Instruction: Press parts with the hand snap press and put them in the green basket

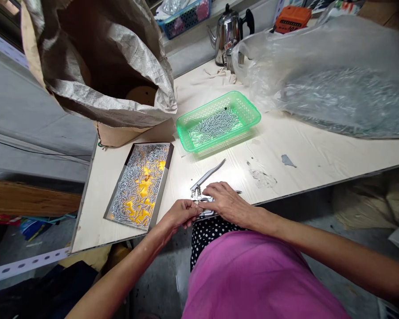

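Note:
A silvery plier-like hand tool (209,174) with a coil spring lies at the table's front edge, one handle slanting up and away. My left hand (182,212) is closed in a pinch at the tool's near end; what its fingertips hold is too small to make out. My right hand (228,204) rests over the tool, fingers curled across it, thumb reaching to the left fingertips. Its palm hides much of the tool. To the left, a shallow tray (163,189) holds many small silvery spring-like pieces on a yellow bottom. Similar pieces lie in a green basket (185,142) beyond the tool.
A large open woven sack (133,48) stands at the back left. A clear plastic bag (339,84) full of shiny pieces covers the right rear. Behind are a metal kettle (226,35), an orange box (292,19) and a blue basket (186,18). A grey scrap (287,160) lies on the table (312,150).

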{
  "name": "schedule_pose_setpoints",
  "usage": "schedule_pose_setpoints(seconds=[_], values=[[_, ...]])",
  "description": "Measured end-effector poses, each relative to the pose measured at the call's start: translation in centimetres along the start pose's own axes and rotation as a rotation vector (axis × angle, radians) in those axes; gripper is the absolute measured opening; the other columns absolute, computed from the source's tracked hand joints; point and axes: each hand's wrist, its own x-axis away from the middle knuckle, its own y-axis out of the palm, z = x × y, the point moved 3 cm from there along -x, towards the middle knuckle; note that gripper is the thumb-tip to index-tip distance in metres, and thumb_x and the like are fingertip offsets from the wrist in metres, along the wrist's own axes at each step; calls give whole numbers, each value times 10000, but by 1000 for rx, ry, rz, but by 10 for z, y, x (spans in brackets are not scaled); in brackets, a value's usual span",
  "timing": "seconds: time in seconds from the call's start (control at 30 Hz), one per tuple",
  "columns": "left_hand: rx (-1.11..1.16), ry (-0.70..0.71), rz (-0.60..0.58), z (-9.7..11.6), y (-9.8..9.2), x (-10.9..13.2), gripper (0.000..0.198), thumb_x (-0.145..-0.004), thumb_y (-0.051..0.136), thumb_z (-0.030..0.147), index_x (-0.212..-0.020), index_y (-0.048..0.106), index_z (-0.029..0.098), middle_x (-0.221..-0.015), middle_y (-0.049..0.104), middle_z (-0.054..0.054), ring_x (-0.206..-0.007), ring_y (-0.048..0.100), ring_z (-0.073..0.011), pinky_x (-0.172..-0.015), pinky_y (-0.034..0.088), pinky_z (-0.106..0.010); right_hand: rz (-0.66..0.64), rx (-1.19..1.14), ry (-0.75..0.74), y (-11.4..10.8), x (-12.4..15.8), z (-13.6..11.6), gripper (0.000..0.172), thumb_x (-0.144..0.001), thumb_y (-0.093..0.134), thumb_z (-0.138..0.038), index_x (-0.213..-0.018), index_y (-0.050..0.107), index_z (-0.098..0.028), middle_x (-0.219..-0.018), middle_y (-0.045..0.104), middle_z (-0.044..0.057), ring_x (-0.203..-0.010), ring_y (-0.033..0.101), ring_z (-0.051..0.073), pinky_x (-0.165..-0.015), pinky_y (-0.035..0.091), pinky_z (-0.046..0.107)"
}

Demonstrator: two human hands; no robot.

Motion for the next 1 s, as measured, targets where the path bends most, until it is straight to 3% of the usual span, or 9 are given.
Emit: schedule_pose_setpoints(seconds=[0.17,0.37,0.53,0.63,0.7,0.83,0.9,1.0], values=[[59,7,61,0,3,1,376,-640,749,484,-685,571,156,-476,474,84,-366,389,-42,-362,275,-173,23,-29,-4,6,2,3,449,-864,533,-49,-1237,601,-291,-1194,559,95,-1097,438,241,-887,325,402],[77,-52,79,0,6,0,346,-676,746,442,-647,545,160,-462,490,78,-341,407,-42,-344,285,-169,74,-83,-9,14,3,5,353,-910,483,-78,-1199,613,-232,-1187,571,97,-1061,481,218,-888,362,377],[88,-92,88,0,7,-1,319,-718,727,396,-642,520,165,-464,523,67,-331,439,-49,-338,312,-165,148,-140,98,4,-6,20,270,-941,462,-123,-1153,619,-181,-1094,613,88,-988,529,195,-843,420,339],[93,-105,73,1,7,-1,312,-723,733,388,-662,527,161,-467,533,65,-328,442,-50,-335,319,-163,202,-58,149,-6,-11,34,294,-939,471,-142,-1205,593,-167,-1150,612,114,-1087,515,230,-898,428,387],[83,-108,58,2,6,-1,317,-720,742,394,-671,536,158,-470,539,63,-329,444,-48,-337,326,-161,190,14,143,-11,-12,42,380,-921,546,-234,-1292,527,-155,-1315,543,153,-1266,419,287,-1000,380,469],[62,-114,39,3,5,-1,311,-729,740,389,-679,542,154,-462,537,63,-328,445,-47,-333,327,-157,17,88,135,-15,-8,59,905,-751,711,-565,-1428,346,-86,-1497,335,243,-1426,172,397,-1108,209,606],[60,-118,37,3,5,-1,316,-731,738,396,-679,542,153,-458,535,64,-325,443,-46,-330,327,-155,-62,107,138,-17,-6,66,1035,-672,755,-603,-1440,315,-68,-1498,326,258,-1419,185,418,-1112,190,622],[51,-113,42,4,5,-1,353,-715,752,432,-671,537,155,-458,532,68,-324,440,-41,-331,323,-150,-110,132,127,-21,-6,72,1068,-624,797,-572,-1442,314,-84,-1490,348,242,-1392,262,404,-1111,229,598]])
